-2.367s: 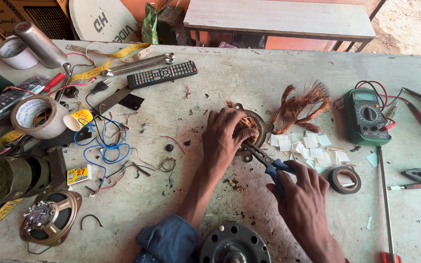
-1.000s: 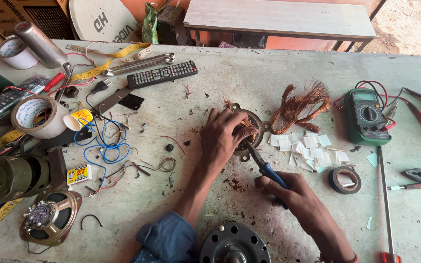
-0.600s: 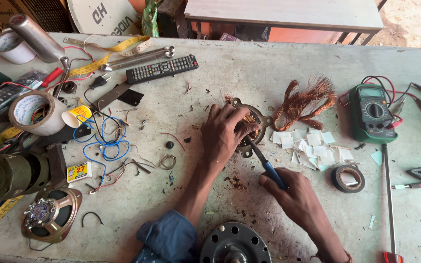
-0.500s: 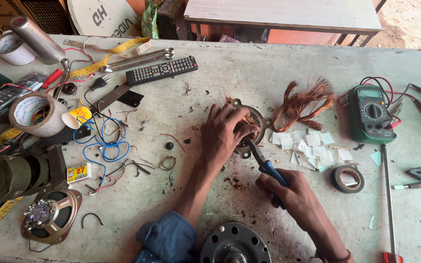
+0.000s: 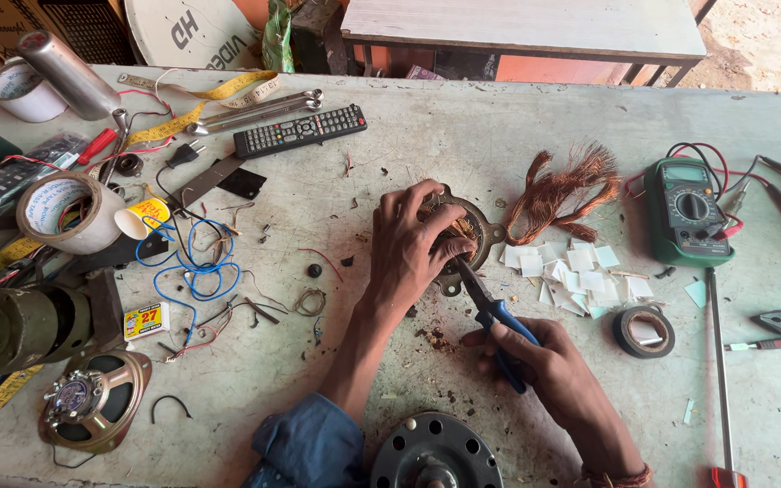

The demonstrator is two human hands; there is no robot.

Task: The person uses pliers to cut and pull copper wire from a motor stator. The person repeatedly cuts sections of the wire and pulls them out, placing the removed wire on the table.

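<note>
Both hands crowd mid-bench: left hand [image 5: 413, 244] gripping stator [image 5: 472, 237], right hand [image 5: 549, 366] holding pliers [image 5: 490, 312].

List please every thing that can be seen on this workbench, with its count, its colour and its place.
motor stator: 1, metal with copper, table centre, under left hand
pliers: 1, blue handles, in right hand, tip at stator
copper wire bundle: 1, copper, right of stator
paper squares: many, white, below the bundle
multimeter: 1, green, right side
black tape roll: 1, black, below paper squares
remote control: 1, black, upper centre
wide tape roll: 1, tan, left side
blue wire: 1, blue, left of centre
speaker: 1, metal, bottom left
motor cover: 1, dark, bottom edge
left hand: 1, on stator
right hand: 1, gripping pliers
</note>
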